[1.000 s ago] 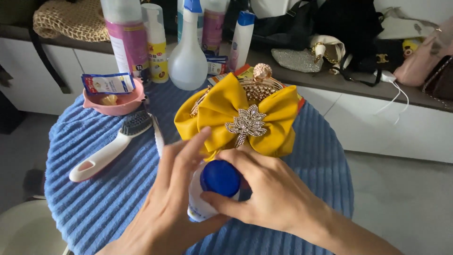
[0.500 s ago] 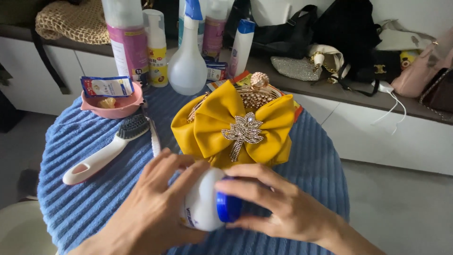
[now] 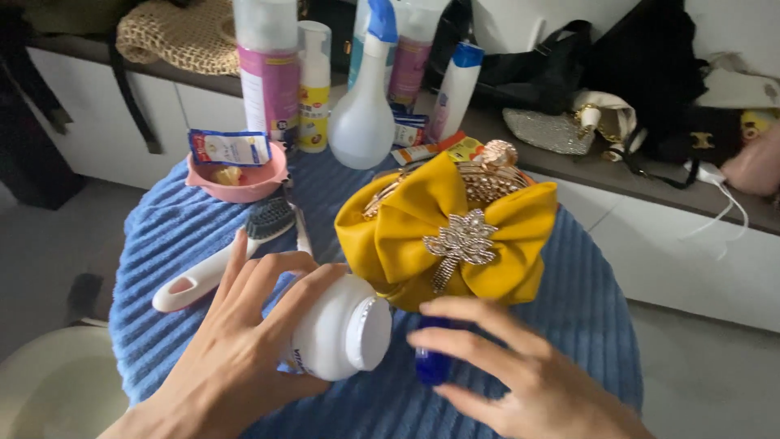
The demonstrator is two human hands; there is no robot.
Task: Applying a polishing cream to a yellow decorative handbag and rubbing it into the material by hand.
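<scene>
The bottle (image 3: 337,329) is white; the cap (image 3: 432,363) just right of it is deep blue. Behind the bottle, the bow bag (image 3: 451,236) is mustard yellow with a silver brooch. The ribbed cloth (image 3: 162,244) is blue, the bowl (image 3: 237,180) behind it pink, the brush (image 3: 219,264) white-handled.
</scene>
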